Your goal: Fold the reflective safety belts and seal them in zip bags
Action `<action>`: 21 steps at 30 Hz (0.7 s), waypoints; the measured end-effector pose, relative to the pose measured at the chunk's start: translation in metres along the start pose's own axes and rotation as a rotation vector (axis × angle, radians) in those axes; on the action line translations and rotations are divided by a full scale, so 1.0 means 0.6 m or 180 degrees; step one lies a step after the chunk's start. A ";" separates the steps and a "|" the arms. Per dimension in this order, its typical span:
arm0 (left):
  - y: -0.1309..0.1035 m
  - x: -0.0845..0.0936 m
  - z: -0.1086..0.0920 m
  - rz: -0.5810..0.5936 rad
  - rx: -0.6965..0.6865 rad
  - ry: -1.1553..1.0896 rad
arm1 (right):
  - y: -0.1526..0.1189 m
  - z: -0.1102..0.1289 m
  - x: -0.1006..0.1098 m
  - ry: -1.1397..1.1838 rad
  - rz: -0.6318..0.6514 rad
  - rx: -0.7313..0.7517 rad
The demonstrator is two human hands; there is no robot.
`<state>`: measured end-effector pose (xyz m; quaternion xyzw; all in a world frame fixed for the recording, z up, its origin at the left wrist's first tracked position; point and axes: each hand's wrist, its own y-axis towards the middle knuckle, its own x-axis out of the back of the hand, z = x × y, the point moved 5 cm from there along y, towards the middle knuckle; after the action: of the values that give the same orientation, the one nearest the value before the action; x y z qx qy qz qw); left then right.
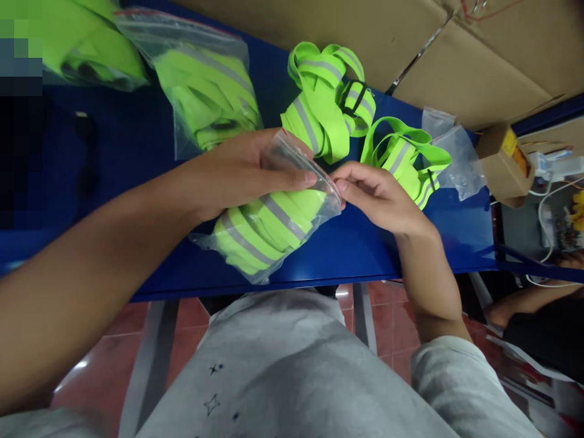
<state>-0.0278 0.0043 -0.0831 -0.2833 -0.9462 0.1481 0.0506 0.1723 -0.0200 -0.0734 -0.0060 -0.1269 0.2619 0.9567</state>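
A clear zip bag [326, 210] lies at the front edge of the table, filled with a folded neon-green strap [267, 228] with grey reflective stripes. My left hand [269, 167] reaches over the bag, thumb laid along its upper edge, gripping it near the zip. At the right end of that edge, my right hand [374, 194] pinches the bag's corner between thumb and fingers. Beyond my hands are two loose bundles of the same webbing, one bundle [319, 103] with a black buckle and a smaller bundle [406, 161] to its right.
Two more filled bags, a near one [210, 85] and a far one [91, 42], lie at the left on the blue table [356, 249]. At the right are empty zip bags [458, 155] and a small carton [506, 164]. Large cardboard [356, 42] lines the back. Another person's arm [533, 301] shows at right.
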 end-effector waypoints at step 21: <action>0.003 0.020 -0.004 0.0163 -0.0039 -0.0256 | -0.007 0.013 0.006 -0.0158 0.0683 0.0305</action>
<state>-0.0362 0.0129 -0.0811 -0.3015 -0.9408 0.1548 0.0070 0.1752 -0.0223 -0.0646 0.0327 -0.1364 0.3687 0.9189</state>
